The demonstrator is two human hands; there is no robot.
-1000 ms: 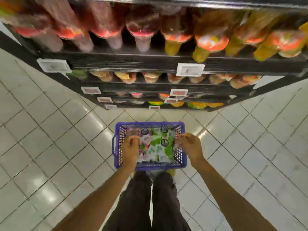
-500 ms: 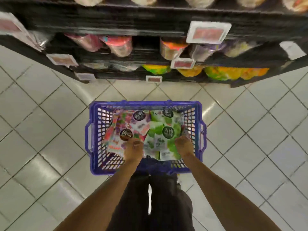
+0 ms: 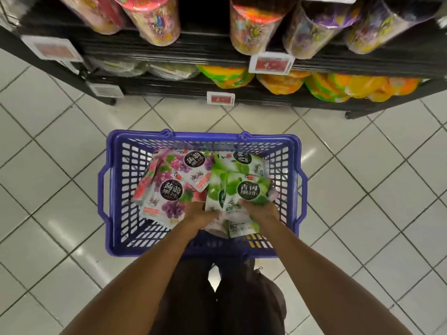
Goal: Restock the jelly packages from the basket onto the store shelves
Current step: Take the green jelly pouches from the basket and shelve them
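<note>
Both hands reach down into a blue basket (image 3: 203,139) on the floor. The left hand (image 3: 200,213) and right hand (image 3: 260,210) close around the near ends of a stack of green jelly packages (image 3: 244,189), whose long axis points away toward the shelves (image 3: 169,85) beyond. Purple jelly packages (image 3: 169,189) lie just left of the left hand.

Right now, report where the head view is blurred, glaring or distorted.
Head view: the jars on the upper shelf are motion-smeared, their print unreadable; the price tag is blurred too. Ceiling light glares off the floor tiles. Wide-angle distortion bows the tile lines and the shelf edge. The green jelly packages in the blue basket are sharpest, labels legible.
</note>
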